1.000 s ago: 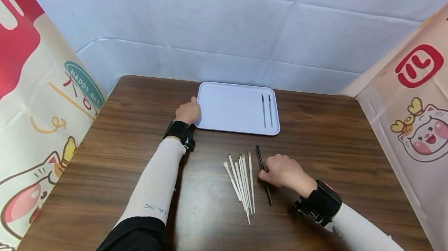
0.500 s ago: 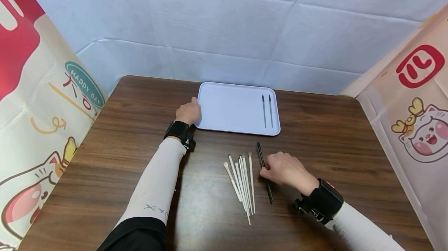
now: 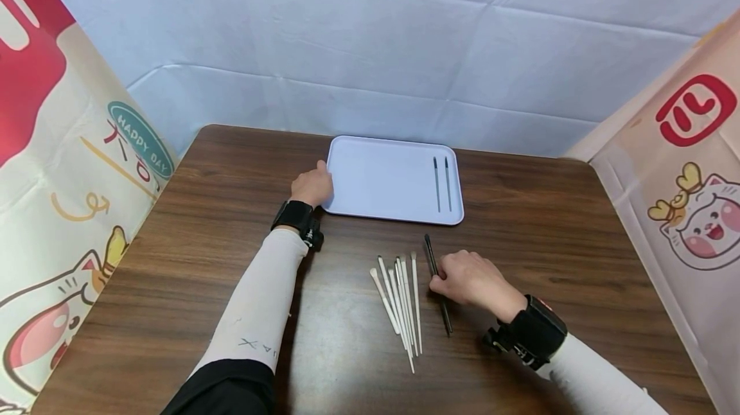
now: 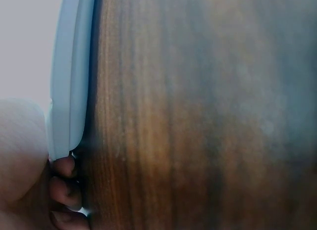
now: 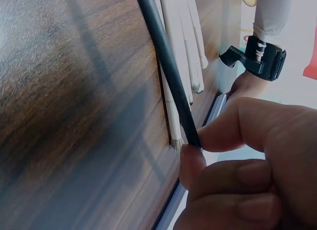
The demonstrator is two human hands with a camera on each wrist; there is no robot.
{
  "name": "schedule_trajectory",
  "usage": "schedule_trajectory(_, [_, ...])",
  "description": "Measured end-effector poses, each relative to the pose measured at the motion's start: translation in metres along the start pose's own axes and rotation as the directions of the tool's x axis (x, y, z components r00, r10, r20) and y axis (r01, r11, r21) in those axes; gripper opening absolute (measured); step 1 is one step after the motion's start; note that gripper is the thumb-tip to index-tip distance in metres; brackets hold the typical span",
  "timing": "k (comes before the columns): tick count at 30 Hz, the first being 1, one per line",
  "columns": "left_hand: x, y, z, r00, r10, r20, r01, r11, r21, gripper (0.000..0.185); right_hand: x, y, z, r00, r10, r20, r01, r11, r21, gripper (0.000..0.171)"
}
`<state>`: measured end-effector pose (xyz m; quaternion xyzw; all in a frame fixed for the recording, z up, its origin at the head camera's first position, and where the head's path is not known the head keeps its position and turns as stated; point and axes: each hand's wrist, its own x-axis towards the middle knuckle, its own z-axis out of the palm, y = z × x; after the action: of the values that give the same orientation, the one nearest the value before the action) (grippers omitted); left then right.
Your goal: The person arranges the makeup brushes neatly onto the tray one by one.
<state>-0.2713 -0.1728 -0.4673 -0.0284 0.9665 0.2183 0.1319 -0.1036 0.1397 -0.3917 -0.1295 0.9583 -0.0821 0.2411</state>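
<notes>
Two fingertips of the right hand pinch the black brush partway along its handle; it lies on the table, just right of the white brushes, near the tray's front edge. The left hand grips the tray's left edge, fingers curled under its rim.

Right hand covers the middle of the black brush; grip contact unreadable from the head view. Right wrist view cuts the brush off at the top edge. Left hand fingertips tucked under the tray rim, hidden. Left wrist view blurred, tray cropped. Two dark sticks in the tray too small to identify.
</notes>
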Motion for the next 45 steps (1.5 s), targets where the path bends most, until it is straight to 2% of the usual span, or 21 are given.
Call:
schedule_trajectory(15, [0.0, 0.0, 0.0, 1.0, 0.0, 0.001, 0.0, 1.0, -0.002, 0.041, 0.001, 0.001, -0.004, 1.0, -0.002, -0.009, 0.002, 1.0, 0.006, 0.037])
schedule_trajectory(28, [-0.002, 0.0, -0.001, 1.0, 0.001, -0.016, -0.001, 1.0, -0.002, 0.037, 0.012, 0.006, -0.011, 1.0, 0.002, -0.015, -0.002, 1.0, 0.016, 0.038])
schedule_trajectory(45, [-0.003, 0.001, -0.002, 1.0, -0.006, -0.001, 0.006, 1.0, 0.0, 0.038, 0.03, 0.011, -0.024, 0.999, -0.026, -0.019, 0.026, 1.0, 0.0, 0.045])
